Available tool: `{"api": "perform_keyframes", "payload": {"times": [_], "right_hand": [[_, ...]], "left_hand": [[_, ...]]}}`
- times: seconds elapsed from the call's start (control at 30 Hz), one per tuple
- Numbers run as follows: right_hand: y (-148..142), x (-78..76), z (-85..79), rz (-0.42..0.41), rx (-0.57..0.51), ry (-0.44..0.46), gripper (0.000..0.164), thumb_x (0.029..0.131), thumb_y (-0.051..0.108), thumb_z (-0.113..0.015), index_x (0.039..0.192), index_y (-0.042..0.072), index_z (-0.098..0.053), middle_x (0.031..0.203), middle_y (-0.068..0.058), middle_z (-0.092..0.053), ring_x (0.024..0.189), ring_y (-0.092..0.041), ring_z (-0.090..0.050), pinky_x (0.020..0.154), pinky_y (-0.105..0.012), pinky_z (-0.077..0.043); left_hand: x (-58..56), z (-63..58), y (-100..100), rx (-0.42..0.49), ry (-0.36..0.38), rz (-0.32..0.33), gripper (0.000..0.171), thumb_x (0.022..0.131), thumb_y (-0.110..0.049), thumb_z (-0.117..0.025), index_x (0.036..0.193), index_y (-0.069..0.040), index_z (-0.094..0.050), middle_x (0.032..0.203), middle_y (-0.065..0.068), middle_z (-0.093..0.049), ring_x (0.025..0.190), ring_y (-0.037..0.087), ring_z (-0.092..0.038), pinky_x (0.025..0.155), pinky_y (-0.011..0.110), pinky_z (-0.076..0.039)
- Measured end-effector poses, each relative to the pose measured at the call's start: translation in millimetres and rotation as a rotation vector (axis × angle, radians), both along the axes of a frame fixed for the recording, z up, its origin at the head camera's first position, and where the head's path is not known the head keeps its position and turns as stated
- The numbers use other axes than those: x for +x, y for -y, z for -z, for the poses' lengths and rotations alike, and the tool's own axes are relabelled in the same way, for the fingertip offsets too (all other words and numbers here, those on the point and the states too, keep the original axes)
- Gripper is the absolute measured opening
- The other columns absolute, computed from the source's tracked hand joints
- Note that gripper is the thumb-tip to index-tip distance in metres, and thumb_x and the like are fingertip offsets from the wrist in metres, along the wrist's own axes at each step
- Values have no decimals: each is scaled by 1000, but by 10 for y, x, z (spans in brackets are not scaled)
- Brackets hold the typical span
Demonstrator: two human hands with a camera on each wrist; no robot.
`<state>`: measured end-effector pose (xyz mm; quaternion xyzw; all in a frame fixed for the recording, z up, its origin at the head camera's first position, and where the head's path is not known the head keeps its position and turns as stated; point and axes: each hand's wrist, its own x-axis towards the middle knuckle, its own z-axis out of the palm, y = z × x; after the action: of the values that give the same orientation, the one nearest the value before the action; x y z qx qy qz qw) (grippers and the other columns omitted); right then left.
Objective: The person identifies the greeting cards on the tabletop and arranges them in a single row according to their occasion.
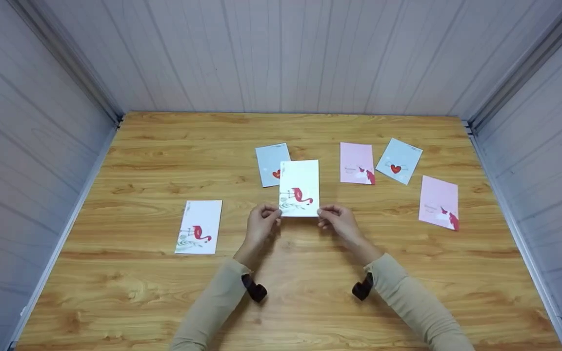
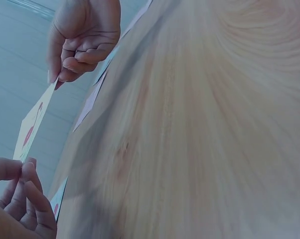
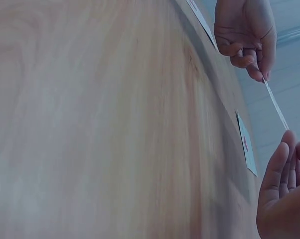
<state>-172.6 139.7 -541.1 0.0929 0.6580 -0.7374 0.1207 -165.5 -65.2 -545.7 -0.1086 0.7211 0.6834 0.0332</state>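
A white card with a red flamingo (image 1: 299, 185) is held up above the table by its two lower corners. My left hand (image 1: 263, 223) pinches the lower left corner between thumb and fingers, and my right hand (image 1: 339, 223) pinches the lower right one. In the left wrist view the card (image 2: 34, 122) stands off the wood, stretched between both hands. Seen from the right wrist, the same card (image 3: 275, 104) shows nearly edge-on. Behind it lies a light blue card with a red heart (image 1: 267, 161), partly hidden in the head view.
On the table (image 1: 300, 302), a matching flamingo card (image 1: 198, 226) lies at the left. To the right lie a pink unicorn card (image 1: 356, 161), another blue heart card (image 1: 400, 158) and a second pink card (image 1: 438, 200). Panelled walls (image 1: 281, 53) enclose the back and sides.
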Motion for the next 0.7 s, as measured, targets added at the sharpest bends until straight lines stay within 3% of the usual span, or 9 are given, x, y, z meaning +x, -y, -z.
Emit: {"api": "perform_keyframes", "payload": {"times": [0.13, 0.33, 0.7], "right_hand": [[37, 56, 9, 2, -5, 0, 13, 82, 4, -60, 92, -4, -58, 80, -21, -58, 57, -15, -57, 55, -26, -48], [93, 126, 14, 1, -65, -16, 9, 81, 1, -59, 89, -3, -58, 74, -13, -59, 56, -14, -56, 54, -25, -47], [216, 222, 33, -12, -88, -6, 7, 79, 0, -61, 86, -3, -58, 72, -14, -59, 53, -14, -55, 52, -25, -47]], "left_hand": [[42, 4, 44, 41, 4, -3, 10, 82, -4, -61, 86, 3, -57, 73, 16, -58, 67, 33, -56, 48, 24, -41], [95, 9, 98, 81, 13, -20, 5, 81, -1, -61, 82, -1, -57, 73, 15, -58, 68, 35, -56, 52, 26, -44], [197, 22, 228, -5, 1, -16, 11, 81, -4, -61, 87, 4, -57, 71, 11, -56, 70, 37, -54, 53, 27, -43]]}}
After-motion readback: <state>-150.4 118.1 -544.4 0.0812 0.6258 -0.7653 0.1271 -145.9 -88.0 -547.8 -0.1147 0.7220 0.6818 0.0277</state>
